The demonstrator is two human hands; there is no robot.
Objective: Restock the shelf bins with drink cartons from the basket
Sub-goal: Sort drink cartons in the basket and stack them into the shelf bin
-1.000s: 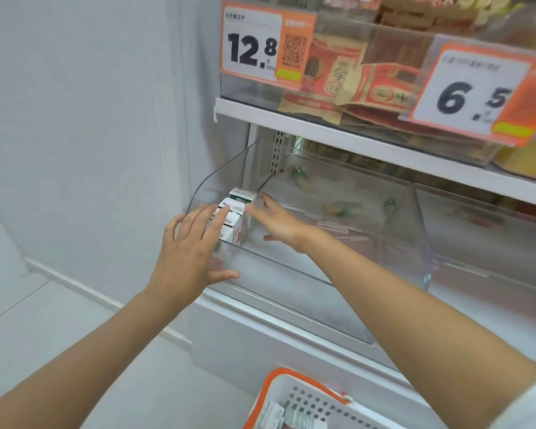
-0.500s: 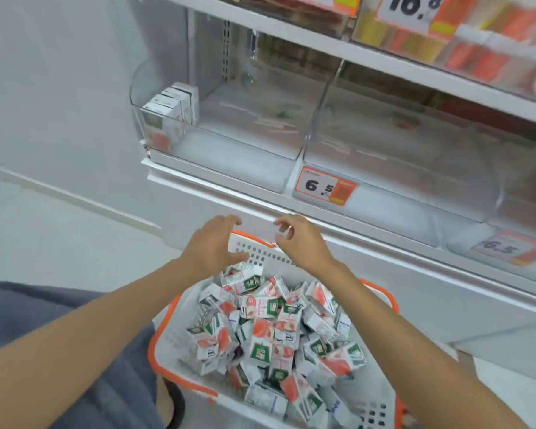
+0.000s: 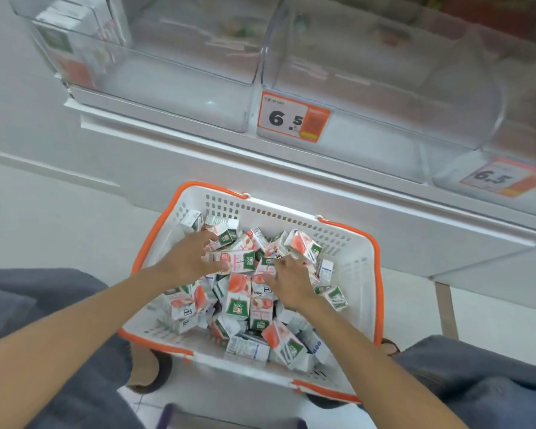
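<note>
left hand (image 3: 189, 261) and right hand (image 3: 291, 283) both in basket (image 3: 358, 267), fingers bent onto top of carton pile (image 3: 239, 305); can't tell if either actually grips one.

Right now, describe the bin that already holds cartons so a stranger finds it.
Find the white shelf above the orange-rimmed basket. Take its leftmost clear bin, left of the first 6.5 tag. Only this bin shows cartons, at its left end.
</note>
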